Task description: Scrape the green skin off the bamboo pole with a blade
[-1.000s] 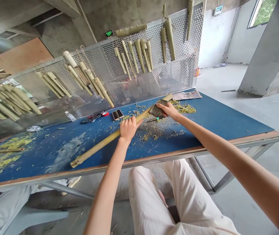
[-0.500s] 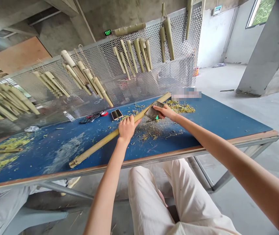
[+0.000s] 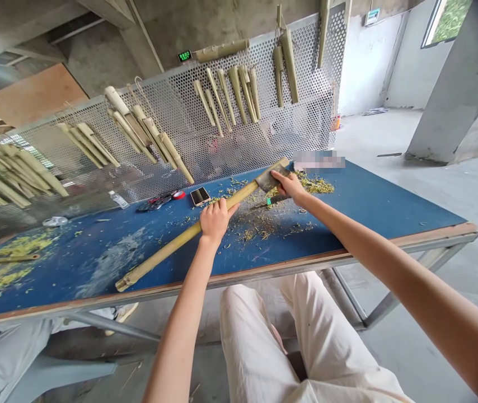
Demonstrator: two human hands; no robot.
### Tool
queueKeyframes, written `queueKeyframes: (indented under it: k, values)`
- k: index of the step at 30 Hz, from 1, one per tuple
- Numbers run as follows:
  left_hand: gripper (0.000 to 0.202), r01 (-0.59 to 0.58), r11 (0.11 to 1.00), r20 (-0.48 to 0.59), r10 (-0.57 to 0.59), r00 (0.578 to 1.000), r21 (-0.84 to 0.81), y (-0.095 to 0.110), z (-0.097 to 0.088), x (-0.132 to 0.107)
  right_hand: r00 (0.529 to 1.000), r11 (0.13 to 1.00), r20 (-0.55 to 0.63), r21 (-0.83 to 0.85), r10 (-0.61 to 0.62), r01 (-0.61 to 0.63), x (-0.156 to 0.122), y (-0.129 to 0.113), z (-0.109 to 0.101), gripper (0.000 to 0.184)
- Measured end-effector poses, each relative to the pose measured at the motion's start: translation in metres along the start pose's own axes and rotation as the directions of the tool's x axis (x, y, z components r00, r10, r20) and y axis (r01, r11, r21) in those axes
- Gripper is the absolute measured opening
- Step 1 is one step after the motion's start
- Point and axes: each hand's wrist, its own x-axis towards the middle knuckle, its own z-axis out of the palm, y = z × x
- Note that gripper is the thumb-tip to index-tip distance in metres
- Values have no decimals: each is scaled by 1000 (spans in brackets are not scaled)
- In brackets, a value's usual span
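A long bamboo pole (image 3: pixel 167 250) slants across the blue table (image 3: pixel 394 207), its near left end by the front edge. My left hand (image 3: pixel 215 219) is closed around the pole near its middle. In my right hand (image 3: pixel 291 186) is a broad, roughly rectangular metal blade (image 3: pixel 267 178), laid against the pole close to its far end. My fingers hide any handle it has. Under my right hand lies a dark tool with a green part (image 3: pixel 270 201), partly covered. Yellow-green shavings (image 3: pixel 259 226) are scattered around and below the pole.
Behind the pole lie a phone (image 3: pixel 200 196), a red tape roll (image 3: pixel 178 195) and a small bottle (image 3: pixel 118 200). Bamboo pieces (image 3: pixel 239 92) hang on a perforated metal screen (image 3: pixel 172 89) along the back. Another person's leg (image 3: pixel 16 358) shows at lower left.
My right hand and the blade have moved up and right along the pole toward its far end. The pole and my left hand have shifted slightly left.
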Motion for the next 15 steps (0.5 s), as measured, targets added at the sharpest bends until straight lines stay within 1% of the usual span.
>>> queueKeyframes:
  k: [1, 2, 3, 6, 7, 8, 11, 12, 13, 15]
  values:
    - [60, 0, 1000, 2, 0, 1000, 0, 0, 0, 0, 1000, 1000, -30, 2, 4, -4, 1, 0, -1, 59]
    - [60, -1, 1000, 3, 1, 1000, 2, 0, 0, 0, 1000, 1000, -25, -7, 7, -7, 1, 1, -2, 60]
    - [60, 0, 1000, 3, 0, 1000, 8, 0, 0, 0, 1000, 1000, 4, -22, 7, -6, 0, 1, -2, 60]
    - [60, 1, 999, -1, 0, 1000, 36, -1, 0, 0, 990, 998, 141, -64, 5, 4, -3, 0, 1, 60]
    - [61, 1, 999, -1, -1, 1000, 42, -1, -1, 0, 988, 998, 156, -66, 5, 5, -3, 0, 2, 59]
    - [61, -1, 999, -1, 1, 1000, 44, -1, -1, 0, 990, 998, 142, -62, 5, 4, -3, -1, 2, 59]
    - [62, -7, 1000, -3, 7, 1000, 25, -1, -1, 0, 1000, 999, 17, -32, -8, 8, 0, -1, -1, 56]
    - [63, -7, 1000, -5, 7, 1000, 13, -1, -1, 0, 1000, 999, 6, -32, -14, 14, 1, -1, -2, 55]
    - [63, -6, 1000, -6, 6, 1000, 0, -1, -1, -1, 1000, 999, 27, -42, -15, 16, 2, -1, -3, 55]
    - [63, 6, 1000, -5, -6, 1000, -28, 0, -1, -1, 993, 997, 114, -75, -4, 13, 2, 1, -3, 56]
